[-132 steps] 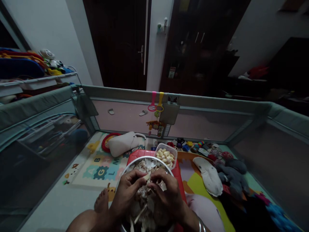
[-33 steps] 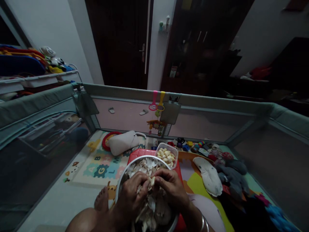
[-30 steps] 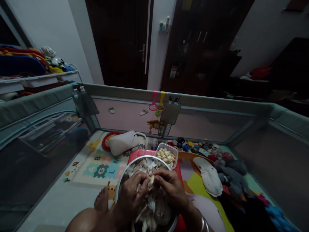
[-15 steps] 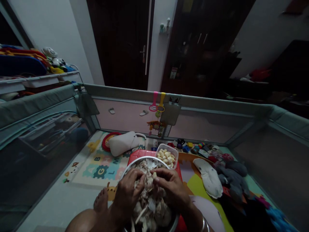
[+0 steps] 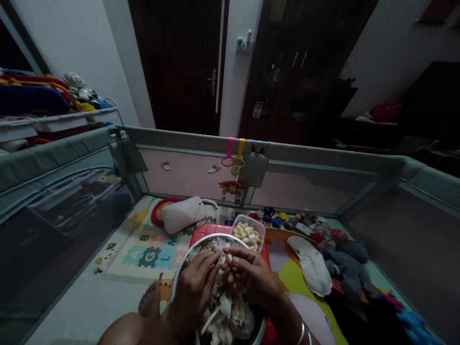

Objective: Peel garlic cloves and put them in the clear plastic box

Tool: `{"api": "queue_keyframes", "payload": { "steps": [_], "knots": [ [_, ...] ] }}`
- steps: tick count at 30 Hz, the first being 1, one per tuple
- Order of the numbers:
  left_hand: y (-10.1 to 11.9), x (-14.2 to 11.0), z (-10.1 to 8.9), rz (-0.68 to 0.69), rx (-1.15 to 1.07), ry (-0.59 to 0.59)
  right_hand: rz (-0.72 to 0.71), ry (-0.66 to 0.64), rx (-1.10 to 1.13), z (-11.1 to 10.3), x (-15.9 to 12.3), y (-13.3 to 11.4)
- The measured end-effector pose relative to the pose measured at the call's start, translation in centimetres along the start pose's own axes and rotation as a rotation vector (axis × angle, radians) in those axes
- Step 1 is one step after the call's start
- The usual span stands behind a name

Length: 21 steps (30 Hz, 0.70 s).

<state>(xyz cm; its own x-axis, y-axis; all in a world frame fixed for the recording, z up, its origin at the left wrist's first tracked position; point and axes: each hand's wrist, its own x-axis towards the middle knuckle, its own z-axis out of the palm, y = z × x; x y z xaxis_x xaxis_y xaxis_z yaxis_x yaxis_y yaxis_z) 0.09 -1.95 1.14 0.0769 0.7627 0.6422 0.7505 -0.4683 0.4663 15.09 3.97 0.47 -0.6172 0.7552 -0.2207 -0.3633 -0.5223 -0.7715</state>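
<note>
Over a round metal bowl [image 5: 175, 280], my two hands meet at a pale garlic clove [image 5: 229, 258]. My right hand [image 5: 257, 278] pinches the clove between thumb and fingers. Thumb and fingertips of my left hand [image 5: 197, 282] are closed at the clove's near side, apparently on its skin; the exact grip is partly hidden. Garlic bulbs [image 5: 241, 318] and loose papery skins [image 5: 215, 247] fill the bowl below. Just beyond its rim, a clear plastic container [image 5: 263, 229] holds several peeled garlic cloves [image 5: 246, 234].
Under the bowl and container is a red stool [image 5: 206, 231]. A white bag-like item [image 5: 181, 214] lies on the alphabet play mat [image 5: 129, 268]. Toys [image 5: 276, 221], a white pillow [image 5: 311, 268] and a grey plush [image 5: 348, 268] lie right. A mesh playpen fence [image 5: 316, 152] surrounds this.
My left hand has moved right and up, so its fingertips now meet the clove in my right hand. The right hand stays nearly in place, its fingers slightly shifted.
</note>
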Motion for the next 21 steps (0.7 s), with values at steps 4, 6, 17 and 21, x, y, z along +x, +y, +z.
{"api": "queue_keyframes", "payload": {
  "steps": [4, 6, 17, 21],
  "knots": [
    [0.05, 0.09, 0.1, 0.005, 0.0, 0.011, -0.037, -0.044, -0.074, -0.25, 0.11, 0.58],
    [0.02, 0.02, 0.13, -0.004, -0.011, 0.008, -0.047, -0.056, -0.104, -0.37, 0.13, 0.8],
    [0.21, -0.2, 0.05, -0.025, -0.053, -0.037, -0.042, -0.027, -0.066, -0.42, 0.06, 1.08],
    [0.33, -0.3, 0.2, -0.002, -0.057, -0.055, -0.051, -0.018, -0.058, -0.48, 0.1, 1.02]
  ]
}}
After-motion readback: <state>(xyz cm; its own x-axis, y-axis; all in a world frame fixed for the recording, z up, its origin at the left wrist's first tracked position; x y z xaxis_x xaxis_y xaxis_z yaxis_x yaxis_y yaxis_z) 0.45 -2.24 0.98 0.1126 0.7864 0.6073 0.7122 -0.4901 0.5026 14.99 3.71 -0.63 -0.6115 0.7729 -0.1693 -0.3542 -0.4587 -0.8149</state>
